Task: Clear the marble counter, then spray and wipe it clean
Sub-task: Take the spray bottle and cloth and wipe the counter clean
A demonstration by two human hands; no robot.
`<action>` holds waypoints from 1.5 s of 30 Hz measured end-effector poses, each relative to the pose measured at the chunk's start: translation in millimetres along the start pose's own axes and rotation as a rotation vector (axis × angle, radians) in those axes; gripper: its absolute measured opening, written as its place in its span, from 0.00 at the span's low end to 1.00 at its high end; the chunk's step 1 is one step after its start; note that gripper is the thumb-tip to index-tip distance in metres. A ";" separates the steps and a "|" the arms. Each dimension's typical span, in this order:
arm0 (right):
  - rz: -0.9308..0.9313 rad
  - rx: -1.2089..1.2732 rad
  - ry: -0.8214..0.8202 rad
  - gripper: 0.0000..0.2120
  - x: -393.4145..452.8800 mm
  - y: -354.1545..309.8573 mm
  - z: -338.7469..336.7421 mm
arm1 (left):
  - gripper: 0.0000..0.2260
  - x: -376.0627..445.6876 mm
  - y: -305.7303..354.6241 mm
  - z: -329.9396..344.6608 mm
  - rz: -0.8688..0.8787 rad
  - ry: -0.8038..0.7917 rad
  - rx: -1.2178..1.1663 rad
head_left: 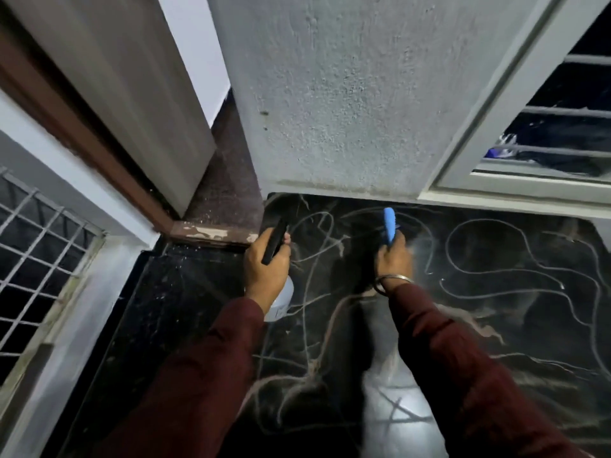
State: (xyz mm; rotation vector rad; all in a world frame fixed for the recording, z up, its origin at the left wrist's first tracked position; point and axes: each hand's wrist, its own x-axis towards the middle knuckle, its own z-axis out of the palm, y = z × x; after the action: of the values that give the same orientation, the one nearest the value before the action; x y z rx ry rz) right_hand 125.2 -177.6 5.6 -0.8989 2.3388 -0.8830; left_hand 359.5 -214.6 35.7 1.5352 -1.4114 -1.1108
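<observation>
The black marble counter (496, 292) with pale veins fills the lower right of the head view. My left hand (266, 266) grips a spray bottle (281, 302) with a black trigger head and a whitish body, held over the counter near the brown ledge. My right hand (393, 256) holds a blue cloth (389, 223) raised over the counter close to the back wall. A metal bangle (393, 279) circles that wrist. Both sleeves are maroon.
A rough grey wall (347, 94) stands right behind the counter. A window with bars (562, 127) is at the right. A brown ledge (215, 200) and door frame lie at the left, with a grilled window (33, 242) further left.
</observation>
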 end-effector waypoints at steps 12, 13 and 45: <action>-0.497 -0.758 -0.216 0.32 25.1 48.5 121.6 | 0.11 33.5 -46.8 19.7 -0.020 0.122 -0.152; -0.475 -0.749 -0.186 0.32 37.1 47.9 128.0 | 0.10 34.3 -48.4 21.8 -0.002 0.138 -0.164; -0.900 -0.745 -0.464 0.27 57.6 -30.4 199.2 | 0.11 30.2 -54.9 23.7 0.197 0.235 -0.068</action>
State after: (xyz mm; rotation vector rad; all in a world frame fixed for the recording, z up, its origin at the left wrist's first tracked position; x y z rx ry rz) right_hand 223.0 -314.8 -119.0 -2.2644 1.7827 0.0196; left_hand 355.9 -238.5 -26.8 1.3953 -1.3176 -0.8234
